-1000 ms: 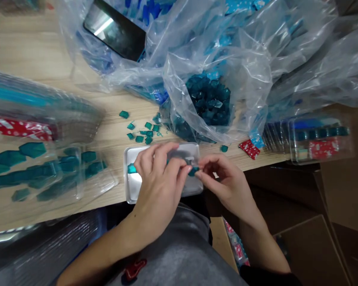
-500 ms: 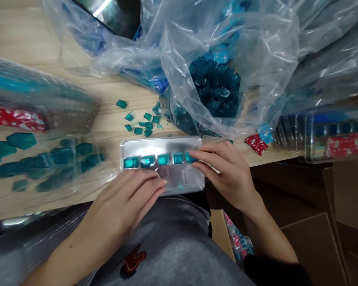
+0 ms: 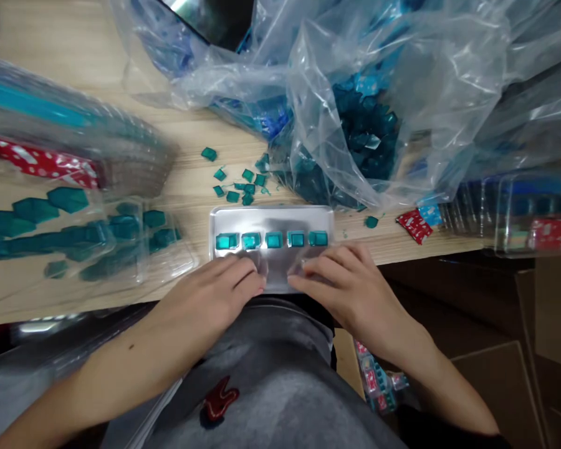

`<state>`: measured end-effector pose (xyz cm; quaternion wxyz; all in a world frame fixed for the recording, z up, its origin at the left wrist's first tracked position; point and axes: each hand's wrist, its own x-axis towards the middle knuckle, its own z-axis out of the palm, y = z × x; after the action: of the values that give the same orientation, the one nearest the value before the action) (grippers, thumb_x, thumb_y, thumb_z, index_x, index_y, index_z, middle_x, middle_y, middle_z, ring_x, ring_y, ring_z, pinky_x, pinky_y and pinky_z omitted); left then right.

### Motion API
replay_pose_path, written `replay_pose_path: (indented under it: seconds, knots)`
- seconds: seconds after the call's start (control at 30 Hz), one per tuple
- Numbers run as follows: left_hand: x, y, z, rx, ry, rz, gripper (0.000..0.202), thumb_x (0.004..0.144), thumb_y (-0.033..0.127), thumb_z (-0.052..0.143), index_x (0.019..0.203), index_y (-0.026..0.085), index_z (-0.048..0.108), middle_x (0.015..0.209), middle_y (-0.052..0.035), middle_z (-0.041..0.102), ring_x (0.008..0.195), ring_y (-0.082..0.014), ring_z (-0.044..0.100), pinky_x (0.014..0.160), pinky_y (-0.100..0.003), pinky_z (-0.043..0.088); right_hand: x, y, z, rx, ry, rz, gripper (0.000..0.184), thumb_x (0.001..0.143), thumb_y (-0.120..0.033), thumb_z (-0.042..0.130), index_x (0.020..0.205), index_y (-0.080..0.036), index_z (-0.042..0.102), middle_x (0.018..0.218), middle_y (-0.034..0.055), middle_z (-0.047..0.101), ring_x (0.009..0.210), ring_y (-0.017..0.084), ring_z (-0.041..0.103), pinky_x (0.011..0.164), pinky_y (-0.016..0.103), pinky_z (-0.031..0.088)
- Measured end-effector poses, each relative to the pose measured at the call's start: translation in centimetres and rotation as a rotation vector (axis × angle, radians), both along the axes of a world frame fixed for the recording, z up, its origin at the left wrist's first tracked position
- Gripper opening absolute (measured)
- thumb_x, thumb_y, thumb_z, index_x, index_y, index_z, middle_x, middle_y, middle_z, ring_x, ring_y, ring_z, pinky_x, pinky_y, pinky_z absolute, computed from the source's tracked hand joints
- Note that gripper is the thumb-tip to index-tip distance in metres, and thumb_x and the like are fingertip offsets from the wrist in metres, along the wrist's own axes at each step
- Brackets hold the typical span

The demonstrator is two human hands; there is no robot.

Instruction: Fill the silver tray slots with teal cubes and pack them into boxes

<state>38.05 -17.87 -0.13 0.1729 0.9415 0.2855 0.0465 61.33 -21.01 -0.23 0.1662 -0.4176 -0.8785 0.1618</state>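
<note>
A shallow clear plastic tray [image 3: 271,216] lies at the table's front edge, close to my body. Across its middle runs a row of several teal cube-like pieces [image 3: 273,239], each apart from the others. My left hand [image 3: 217,290] is closed on the near left part of the tray, fingers curled at a raised clear bump. On the near right part, my right hand [image 3: 348,284] has its fingers bent and gripping the plastic. The fingers hide much of the tray's near half. Beyond the tray, several loose teal pieces [image 3: 249,188] are scattered on the wood.
An open clear bag [image 3: 308,118] of dark teal pieces stands behind the tray. Stacked clear trays [image 3: 135,156] are at left, and more packs [image 3: 509,218] at right. A red packet [image 3: 415,226] lies near the edge. Cardboard boxes [image 3: 490,386] stand below.
My right hand has left the rightmost teal piece, which now sits in the row, and has come down to the tray's near right part. The view has shifted slightly.
</note>
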Motion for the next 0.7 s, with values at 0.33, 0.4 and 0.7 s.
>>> replay_pose_path:
  seconds: [0.33, 0.4, 0.7]
  knots:
    - [0.3, -1.6, 1.3, 0.316, -0.122, 0.046, 0.021, 0.095, 0.009, 0.042, 0.089, 0.012, 0.061, 0.077, -0.0047, 0.068, 0.069, -0.0181, 0.06, 0.065, -0.031, 0.052, 2.4, -0.5, 0.2, 0.149, 0.091, -0.373, 0.017, 0.097, -0.015, 0.05, 0.1, -0.026, 0.063, 0.086, 0.0021, 0.071, 0.077, 0.018, 0.064, 0.07, 0.032, 0.05]
    - [-0.2, -1.4, 1.9, 0.272, -0.171, 0.069, 0.014, 0.094, 0.009, 0.045, 0.09, 0.014, 0.058, 0.078, -0.004, 0.067, 0.07, -0.0179, 0.059, 0.066, -0.031, 0.051, 4.0, -0.7, -0.6, 0.236, 0.078, -0.654, 0.017, 0.092, -0.017, 0.061, 0.102, -0.029, 0.063, 0.077, 0.0002, 0.068, 0.067, 0.018, 0.062, 0.067, 0.032, 0.05]
    - [-0.9, -0.4, 2.6, 0.169, -0.318, 0.108, 0.01, 0.093, 0.008, 0.05, 0.098, 0.015, 0.054, 0.089, -0.0047, 0.06, 0.085, -0.0178, 0.054, 0.08, -0.033, 0.044, 4.9, -1.4, -1.7, 0.082, 0.258, -0.623, 0.029, 0.09, -0.013, 0.059, 0.113, -0.029, 0.068, 0.088, 0.0017, 0.071, 0.08, 0.019, 0.068, 0.076, 0.035, 0.054]
